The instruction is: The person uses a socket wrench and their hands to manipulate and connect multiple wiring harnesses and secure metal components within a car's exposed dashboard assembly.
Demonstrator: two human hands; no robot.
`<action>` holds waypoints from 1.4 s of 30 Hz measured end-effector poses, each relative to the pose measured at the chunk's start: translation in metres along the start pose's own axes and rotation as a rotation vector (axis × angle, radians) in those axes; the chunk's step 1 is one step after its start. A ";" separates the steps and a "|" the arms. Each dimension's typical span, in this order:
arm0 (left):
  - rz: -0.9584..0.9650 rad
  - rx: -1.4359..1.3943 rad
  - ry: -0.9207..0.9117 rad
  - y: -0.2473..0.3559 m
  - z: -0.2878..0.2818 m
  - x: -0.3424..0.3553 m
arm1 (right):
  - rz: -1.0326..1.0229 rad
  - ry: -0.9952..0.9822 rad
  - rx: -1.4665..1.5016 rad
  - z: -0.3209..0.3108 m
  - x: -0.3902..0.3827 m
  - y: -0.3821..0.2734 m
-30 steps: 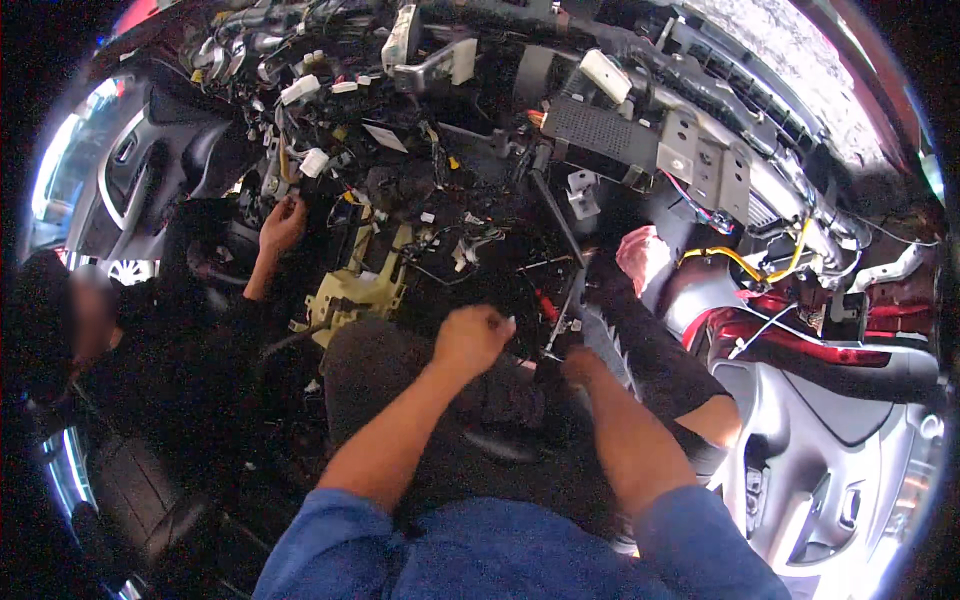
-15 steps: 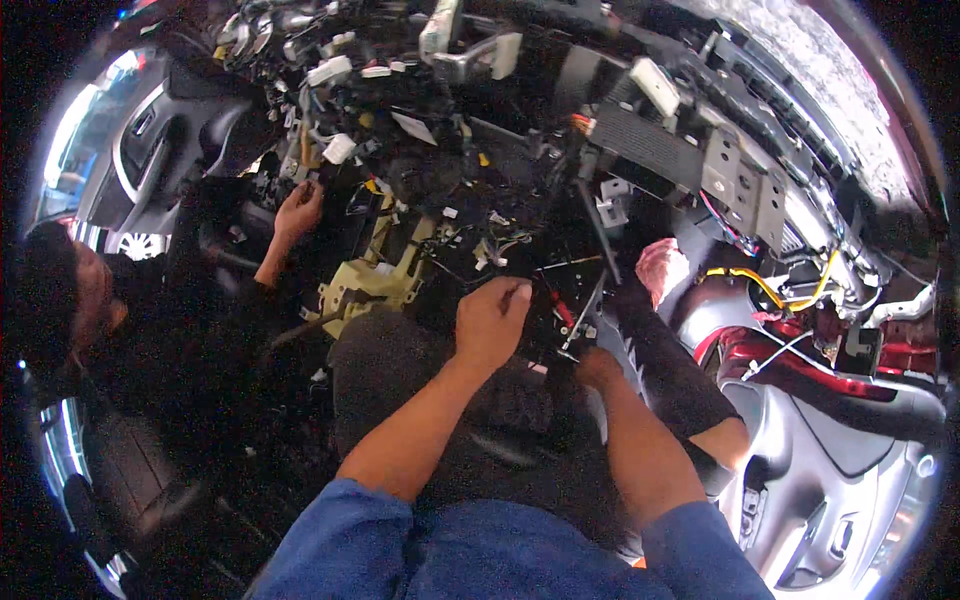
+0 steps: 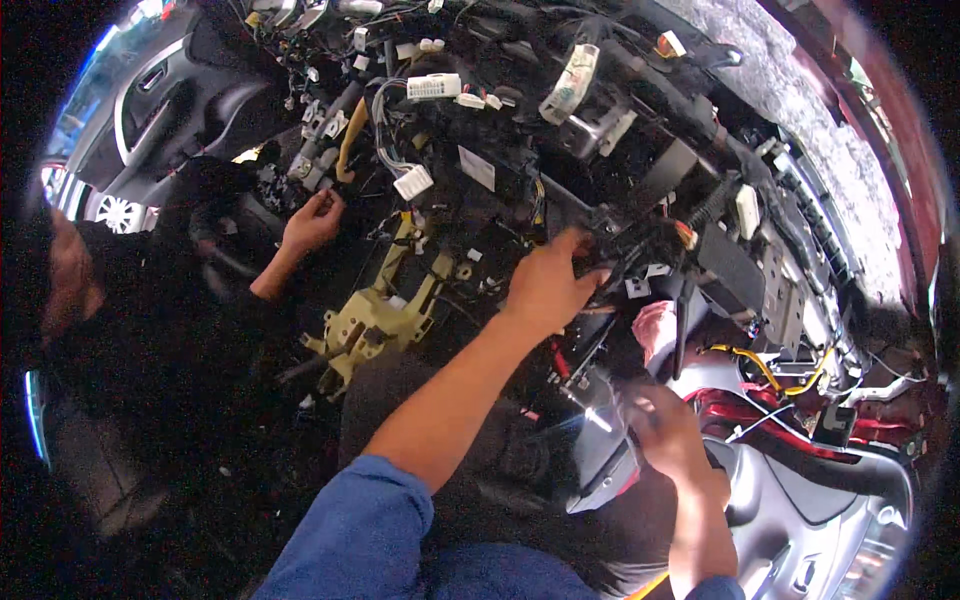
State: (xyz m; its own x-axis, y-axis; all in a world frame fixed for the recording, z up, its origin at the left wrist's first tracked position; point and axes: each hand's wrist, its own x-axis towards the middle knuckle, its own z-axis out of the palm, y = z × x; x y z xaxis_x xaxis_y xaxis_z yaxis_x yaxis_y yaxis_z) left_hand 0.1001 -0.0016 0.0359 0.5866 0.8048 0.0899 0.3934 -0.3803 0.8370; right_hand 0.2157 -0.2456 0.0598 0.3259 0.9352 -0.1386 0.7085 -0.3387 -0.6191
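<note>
My left hand reaches into the stripped dashboard space, its thumb and fingers curled at a dark cluster of wiring and brackets. What lies between those fingers is too dark to make out. Lower on the right is my right hand, smeared by motion, so its fingers cannot be read. A shiny metal piece lies just left of it; whether the hand touches it is unclear. A red-handled tool rests between my two hands.
A co-worker's hand is at the left, beside a pale yellow plastic bracket. White connectors hang on loose wires. A dark box-shaped unit and metal bracket are on the right, above an open door panel.
My left hand has moved up and right to the dark wiring. My right hand has shifted right and down. The view has moved, and the co-worker's hand stays at the left.
</note>
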 end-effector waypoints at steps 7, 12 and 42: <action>0.136 -0.141 0.278 -0.011 0.016 -0.007 | -0.163 -0.040 -0.211 0.033 0.013 0.056; 0.080 -0.224 0.256 -0.015 0.017 -0.017 | 0.267 0.190 0.768 0.031 0.056 0.008; -0.033 -0.467 0.280 -0.012 0.022 0.003 | 0.131 0.669 1.025 0.018 0.143 -0.104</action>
State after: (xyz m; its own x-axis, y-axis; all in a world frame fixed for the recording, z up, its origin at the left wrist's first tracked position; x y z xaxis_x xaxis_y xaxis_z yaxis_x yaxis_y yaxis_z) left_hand 0.1124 -0.0049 0.0140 0.3430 0.9279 0.1463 0.0153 -0.1612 0.9868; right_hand 0.1778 -0.0747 0.0902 0.8277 0.5611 -0.0088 -0.0745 0.0942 -0.9928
